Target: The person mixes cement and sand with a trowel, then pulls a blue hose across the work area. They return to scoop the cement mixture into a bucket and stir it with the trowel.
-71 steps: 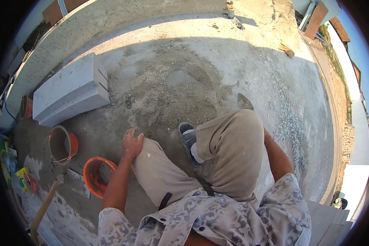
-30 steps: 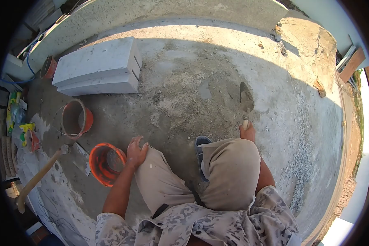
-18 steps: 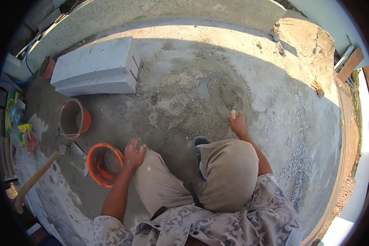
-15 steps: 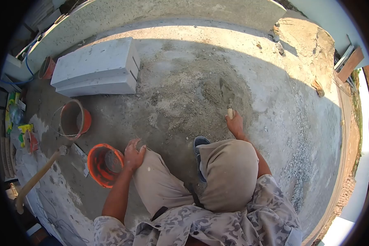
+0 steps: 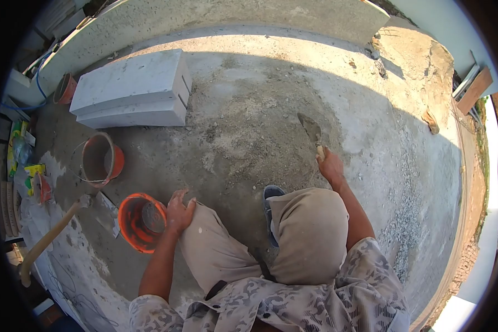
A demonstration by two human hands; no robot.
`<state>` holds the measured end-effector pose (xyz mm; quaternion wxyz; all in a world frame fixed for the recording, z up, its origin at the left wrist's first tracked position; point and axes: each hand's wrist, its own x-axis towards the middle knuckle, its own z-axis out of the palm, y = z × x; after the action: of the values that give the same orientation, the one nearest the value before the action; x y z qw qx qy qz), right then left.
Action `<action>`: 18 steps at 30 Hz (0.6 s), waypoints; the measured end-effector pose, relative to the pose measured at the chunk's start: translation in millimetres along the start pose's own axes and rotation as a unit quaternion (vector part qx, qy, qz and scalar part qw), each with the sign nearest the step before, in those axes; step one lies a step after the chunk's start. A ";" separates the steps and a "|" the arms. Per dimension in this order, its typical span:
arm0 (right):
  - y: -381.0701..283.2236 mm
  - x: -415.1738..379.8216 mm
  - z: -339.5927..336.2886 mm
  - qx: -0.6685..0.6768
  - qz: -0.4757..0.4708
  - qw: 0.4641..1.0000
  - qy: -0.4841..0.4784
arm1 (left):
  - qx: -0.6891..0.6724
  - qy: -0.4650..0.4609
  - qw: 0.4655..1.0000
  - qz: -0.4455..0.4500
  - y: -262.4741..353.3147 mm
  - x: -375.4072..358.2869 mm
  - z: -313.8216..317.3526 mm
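My right hand is closed round the pale handle of a trowel. The trowel's pointed blade lies on the right side of a low heap of grey sandy mix on the ground. My left hand rests on my left knee with its fingers spread and holds nothing. Just left of that hand stands an orange bucket, with a little grey material visible in its bottom.
A second bucket with a wire handle stands farther left. Behind it are stacked white blocks. A wooden-handled tool lies at the left, near a flat metal piece. Gravel is strewn at the right. A low wall runs along the back.
My right hand has moved right with the trowel, and the blade has shifted slightly right along the heap. My left hand stays on the knee.
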<state>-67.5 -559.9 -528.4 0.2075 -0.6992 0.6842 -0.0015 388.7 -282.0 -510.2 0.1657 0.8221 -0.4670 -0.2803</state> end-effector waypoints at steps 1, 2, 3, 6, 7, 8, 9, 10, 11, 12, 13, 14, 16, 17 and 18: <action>5.2 4.4 11.0 -0.009 0.009 1.000 -0.007 | 0.008 0.001 1.000 0.004 -0.4 0.2 1.0; 6.7 9.8 25.6 0.018 -0.007 1.000 -0.013 | 0.017 0.003 1.000 0.008 -2.4 -0.1 1.5; 11.1 17.3 48.1 0.045 -0.024 0.999 -0.019 | 0.027 0.005 1.000 0.011 -3.8 -0.6 0.8; -13.6 21.6 63.9 0.254 0.072 0.957 -0.120 | 0.022 0.007 1.000 0.002 1.6 -1.0 0.5; -20.5 21.8 60.4 0.342 0.127 0.917 -0.162 | 0.012 -0.002 1.000 0.009 1.8 2.5 1.2; -20.3 18.1 52.1 0.301 0.084 0.938 -0.152 | 0.002 -0.013 1.000 0.015 -0.1 5.8 4.0; -16.8 14.7 44.2 0.258 0.041 0.955 -0.142 | -0.008 -0.023 0.999 0.020 -1.0 9.8 7.0; -12.6 11.2 36.3 0.214 -0.001 0.968 -0.131 | -0.015 -0.028 0.999 0.027 0.3 13.4 9.7; -4.3 9.3 22.9 0.159 -0.041 0.980 -0.113 | -0.021 -0.033 0.999 0.033 2.0 16.1 12.8; 8.1 8.8 5.3 0.104 -0.080 0.987 -0.095 | -0.028 -0.039 0.998 0.037 3.9 18.1 14.4; 15.3 5.7 -8.4 0.047 -0.118 0.989 -0.078 | -0.017 -0.038 0.998 0.041 6.3 18.7 14.4; 18.9 -1.2 -16.5 0.038 -0.088 0.995 -0.042 | -0.008 -0.037 0.998 0.045 9.8 18.9 14.6; 23.3 -12.5 -30.2 0.016 -0.029 0.999 0.032 | -0.005 -0.040 0.998 0.046 11.2 20.2 18.1; 31.8 -7.8 -16.6 0.023 -0.021 0.999 0.030 | -0.009 -0.047 0.998 0.045 6.4 21.5 18.7; 41.9 3.1 8.0 0.031 -0.013 0.999 0.029 | -0.012 -0.052 0.998 0.044 4.1 23.9 18.6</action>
<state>-105.0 -559.6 -548.8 0.2086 -0.7008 0.6806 -0.0456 384.2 -304.8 -530.0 0.1635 0.7830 -0.5072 -0.3208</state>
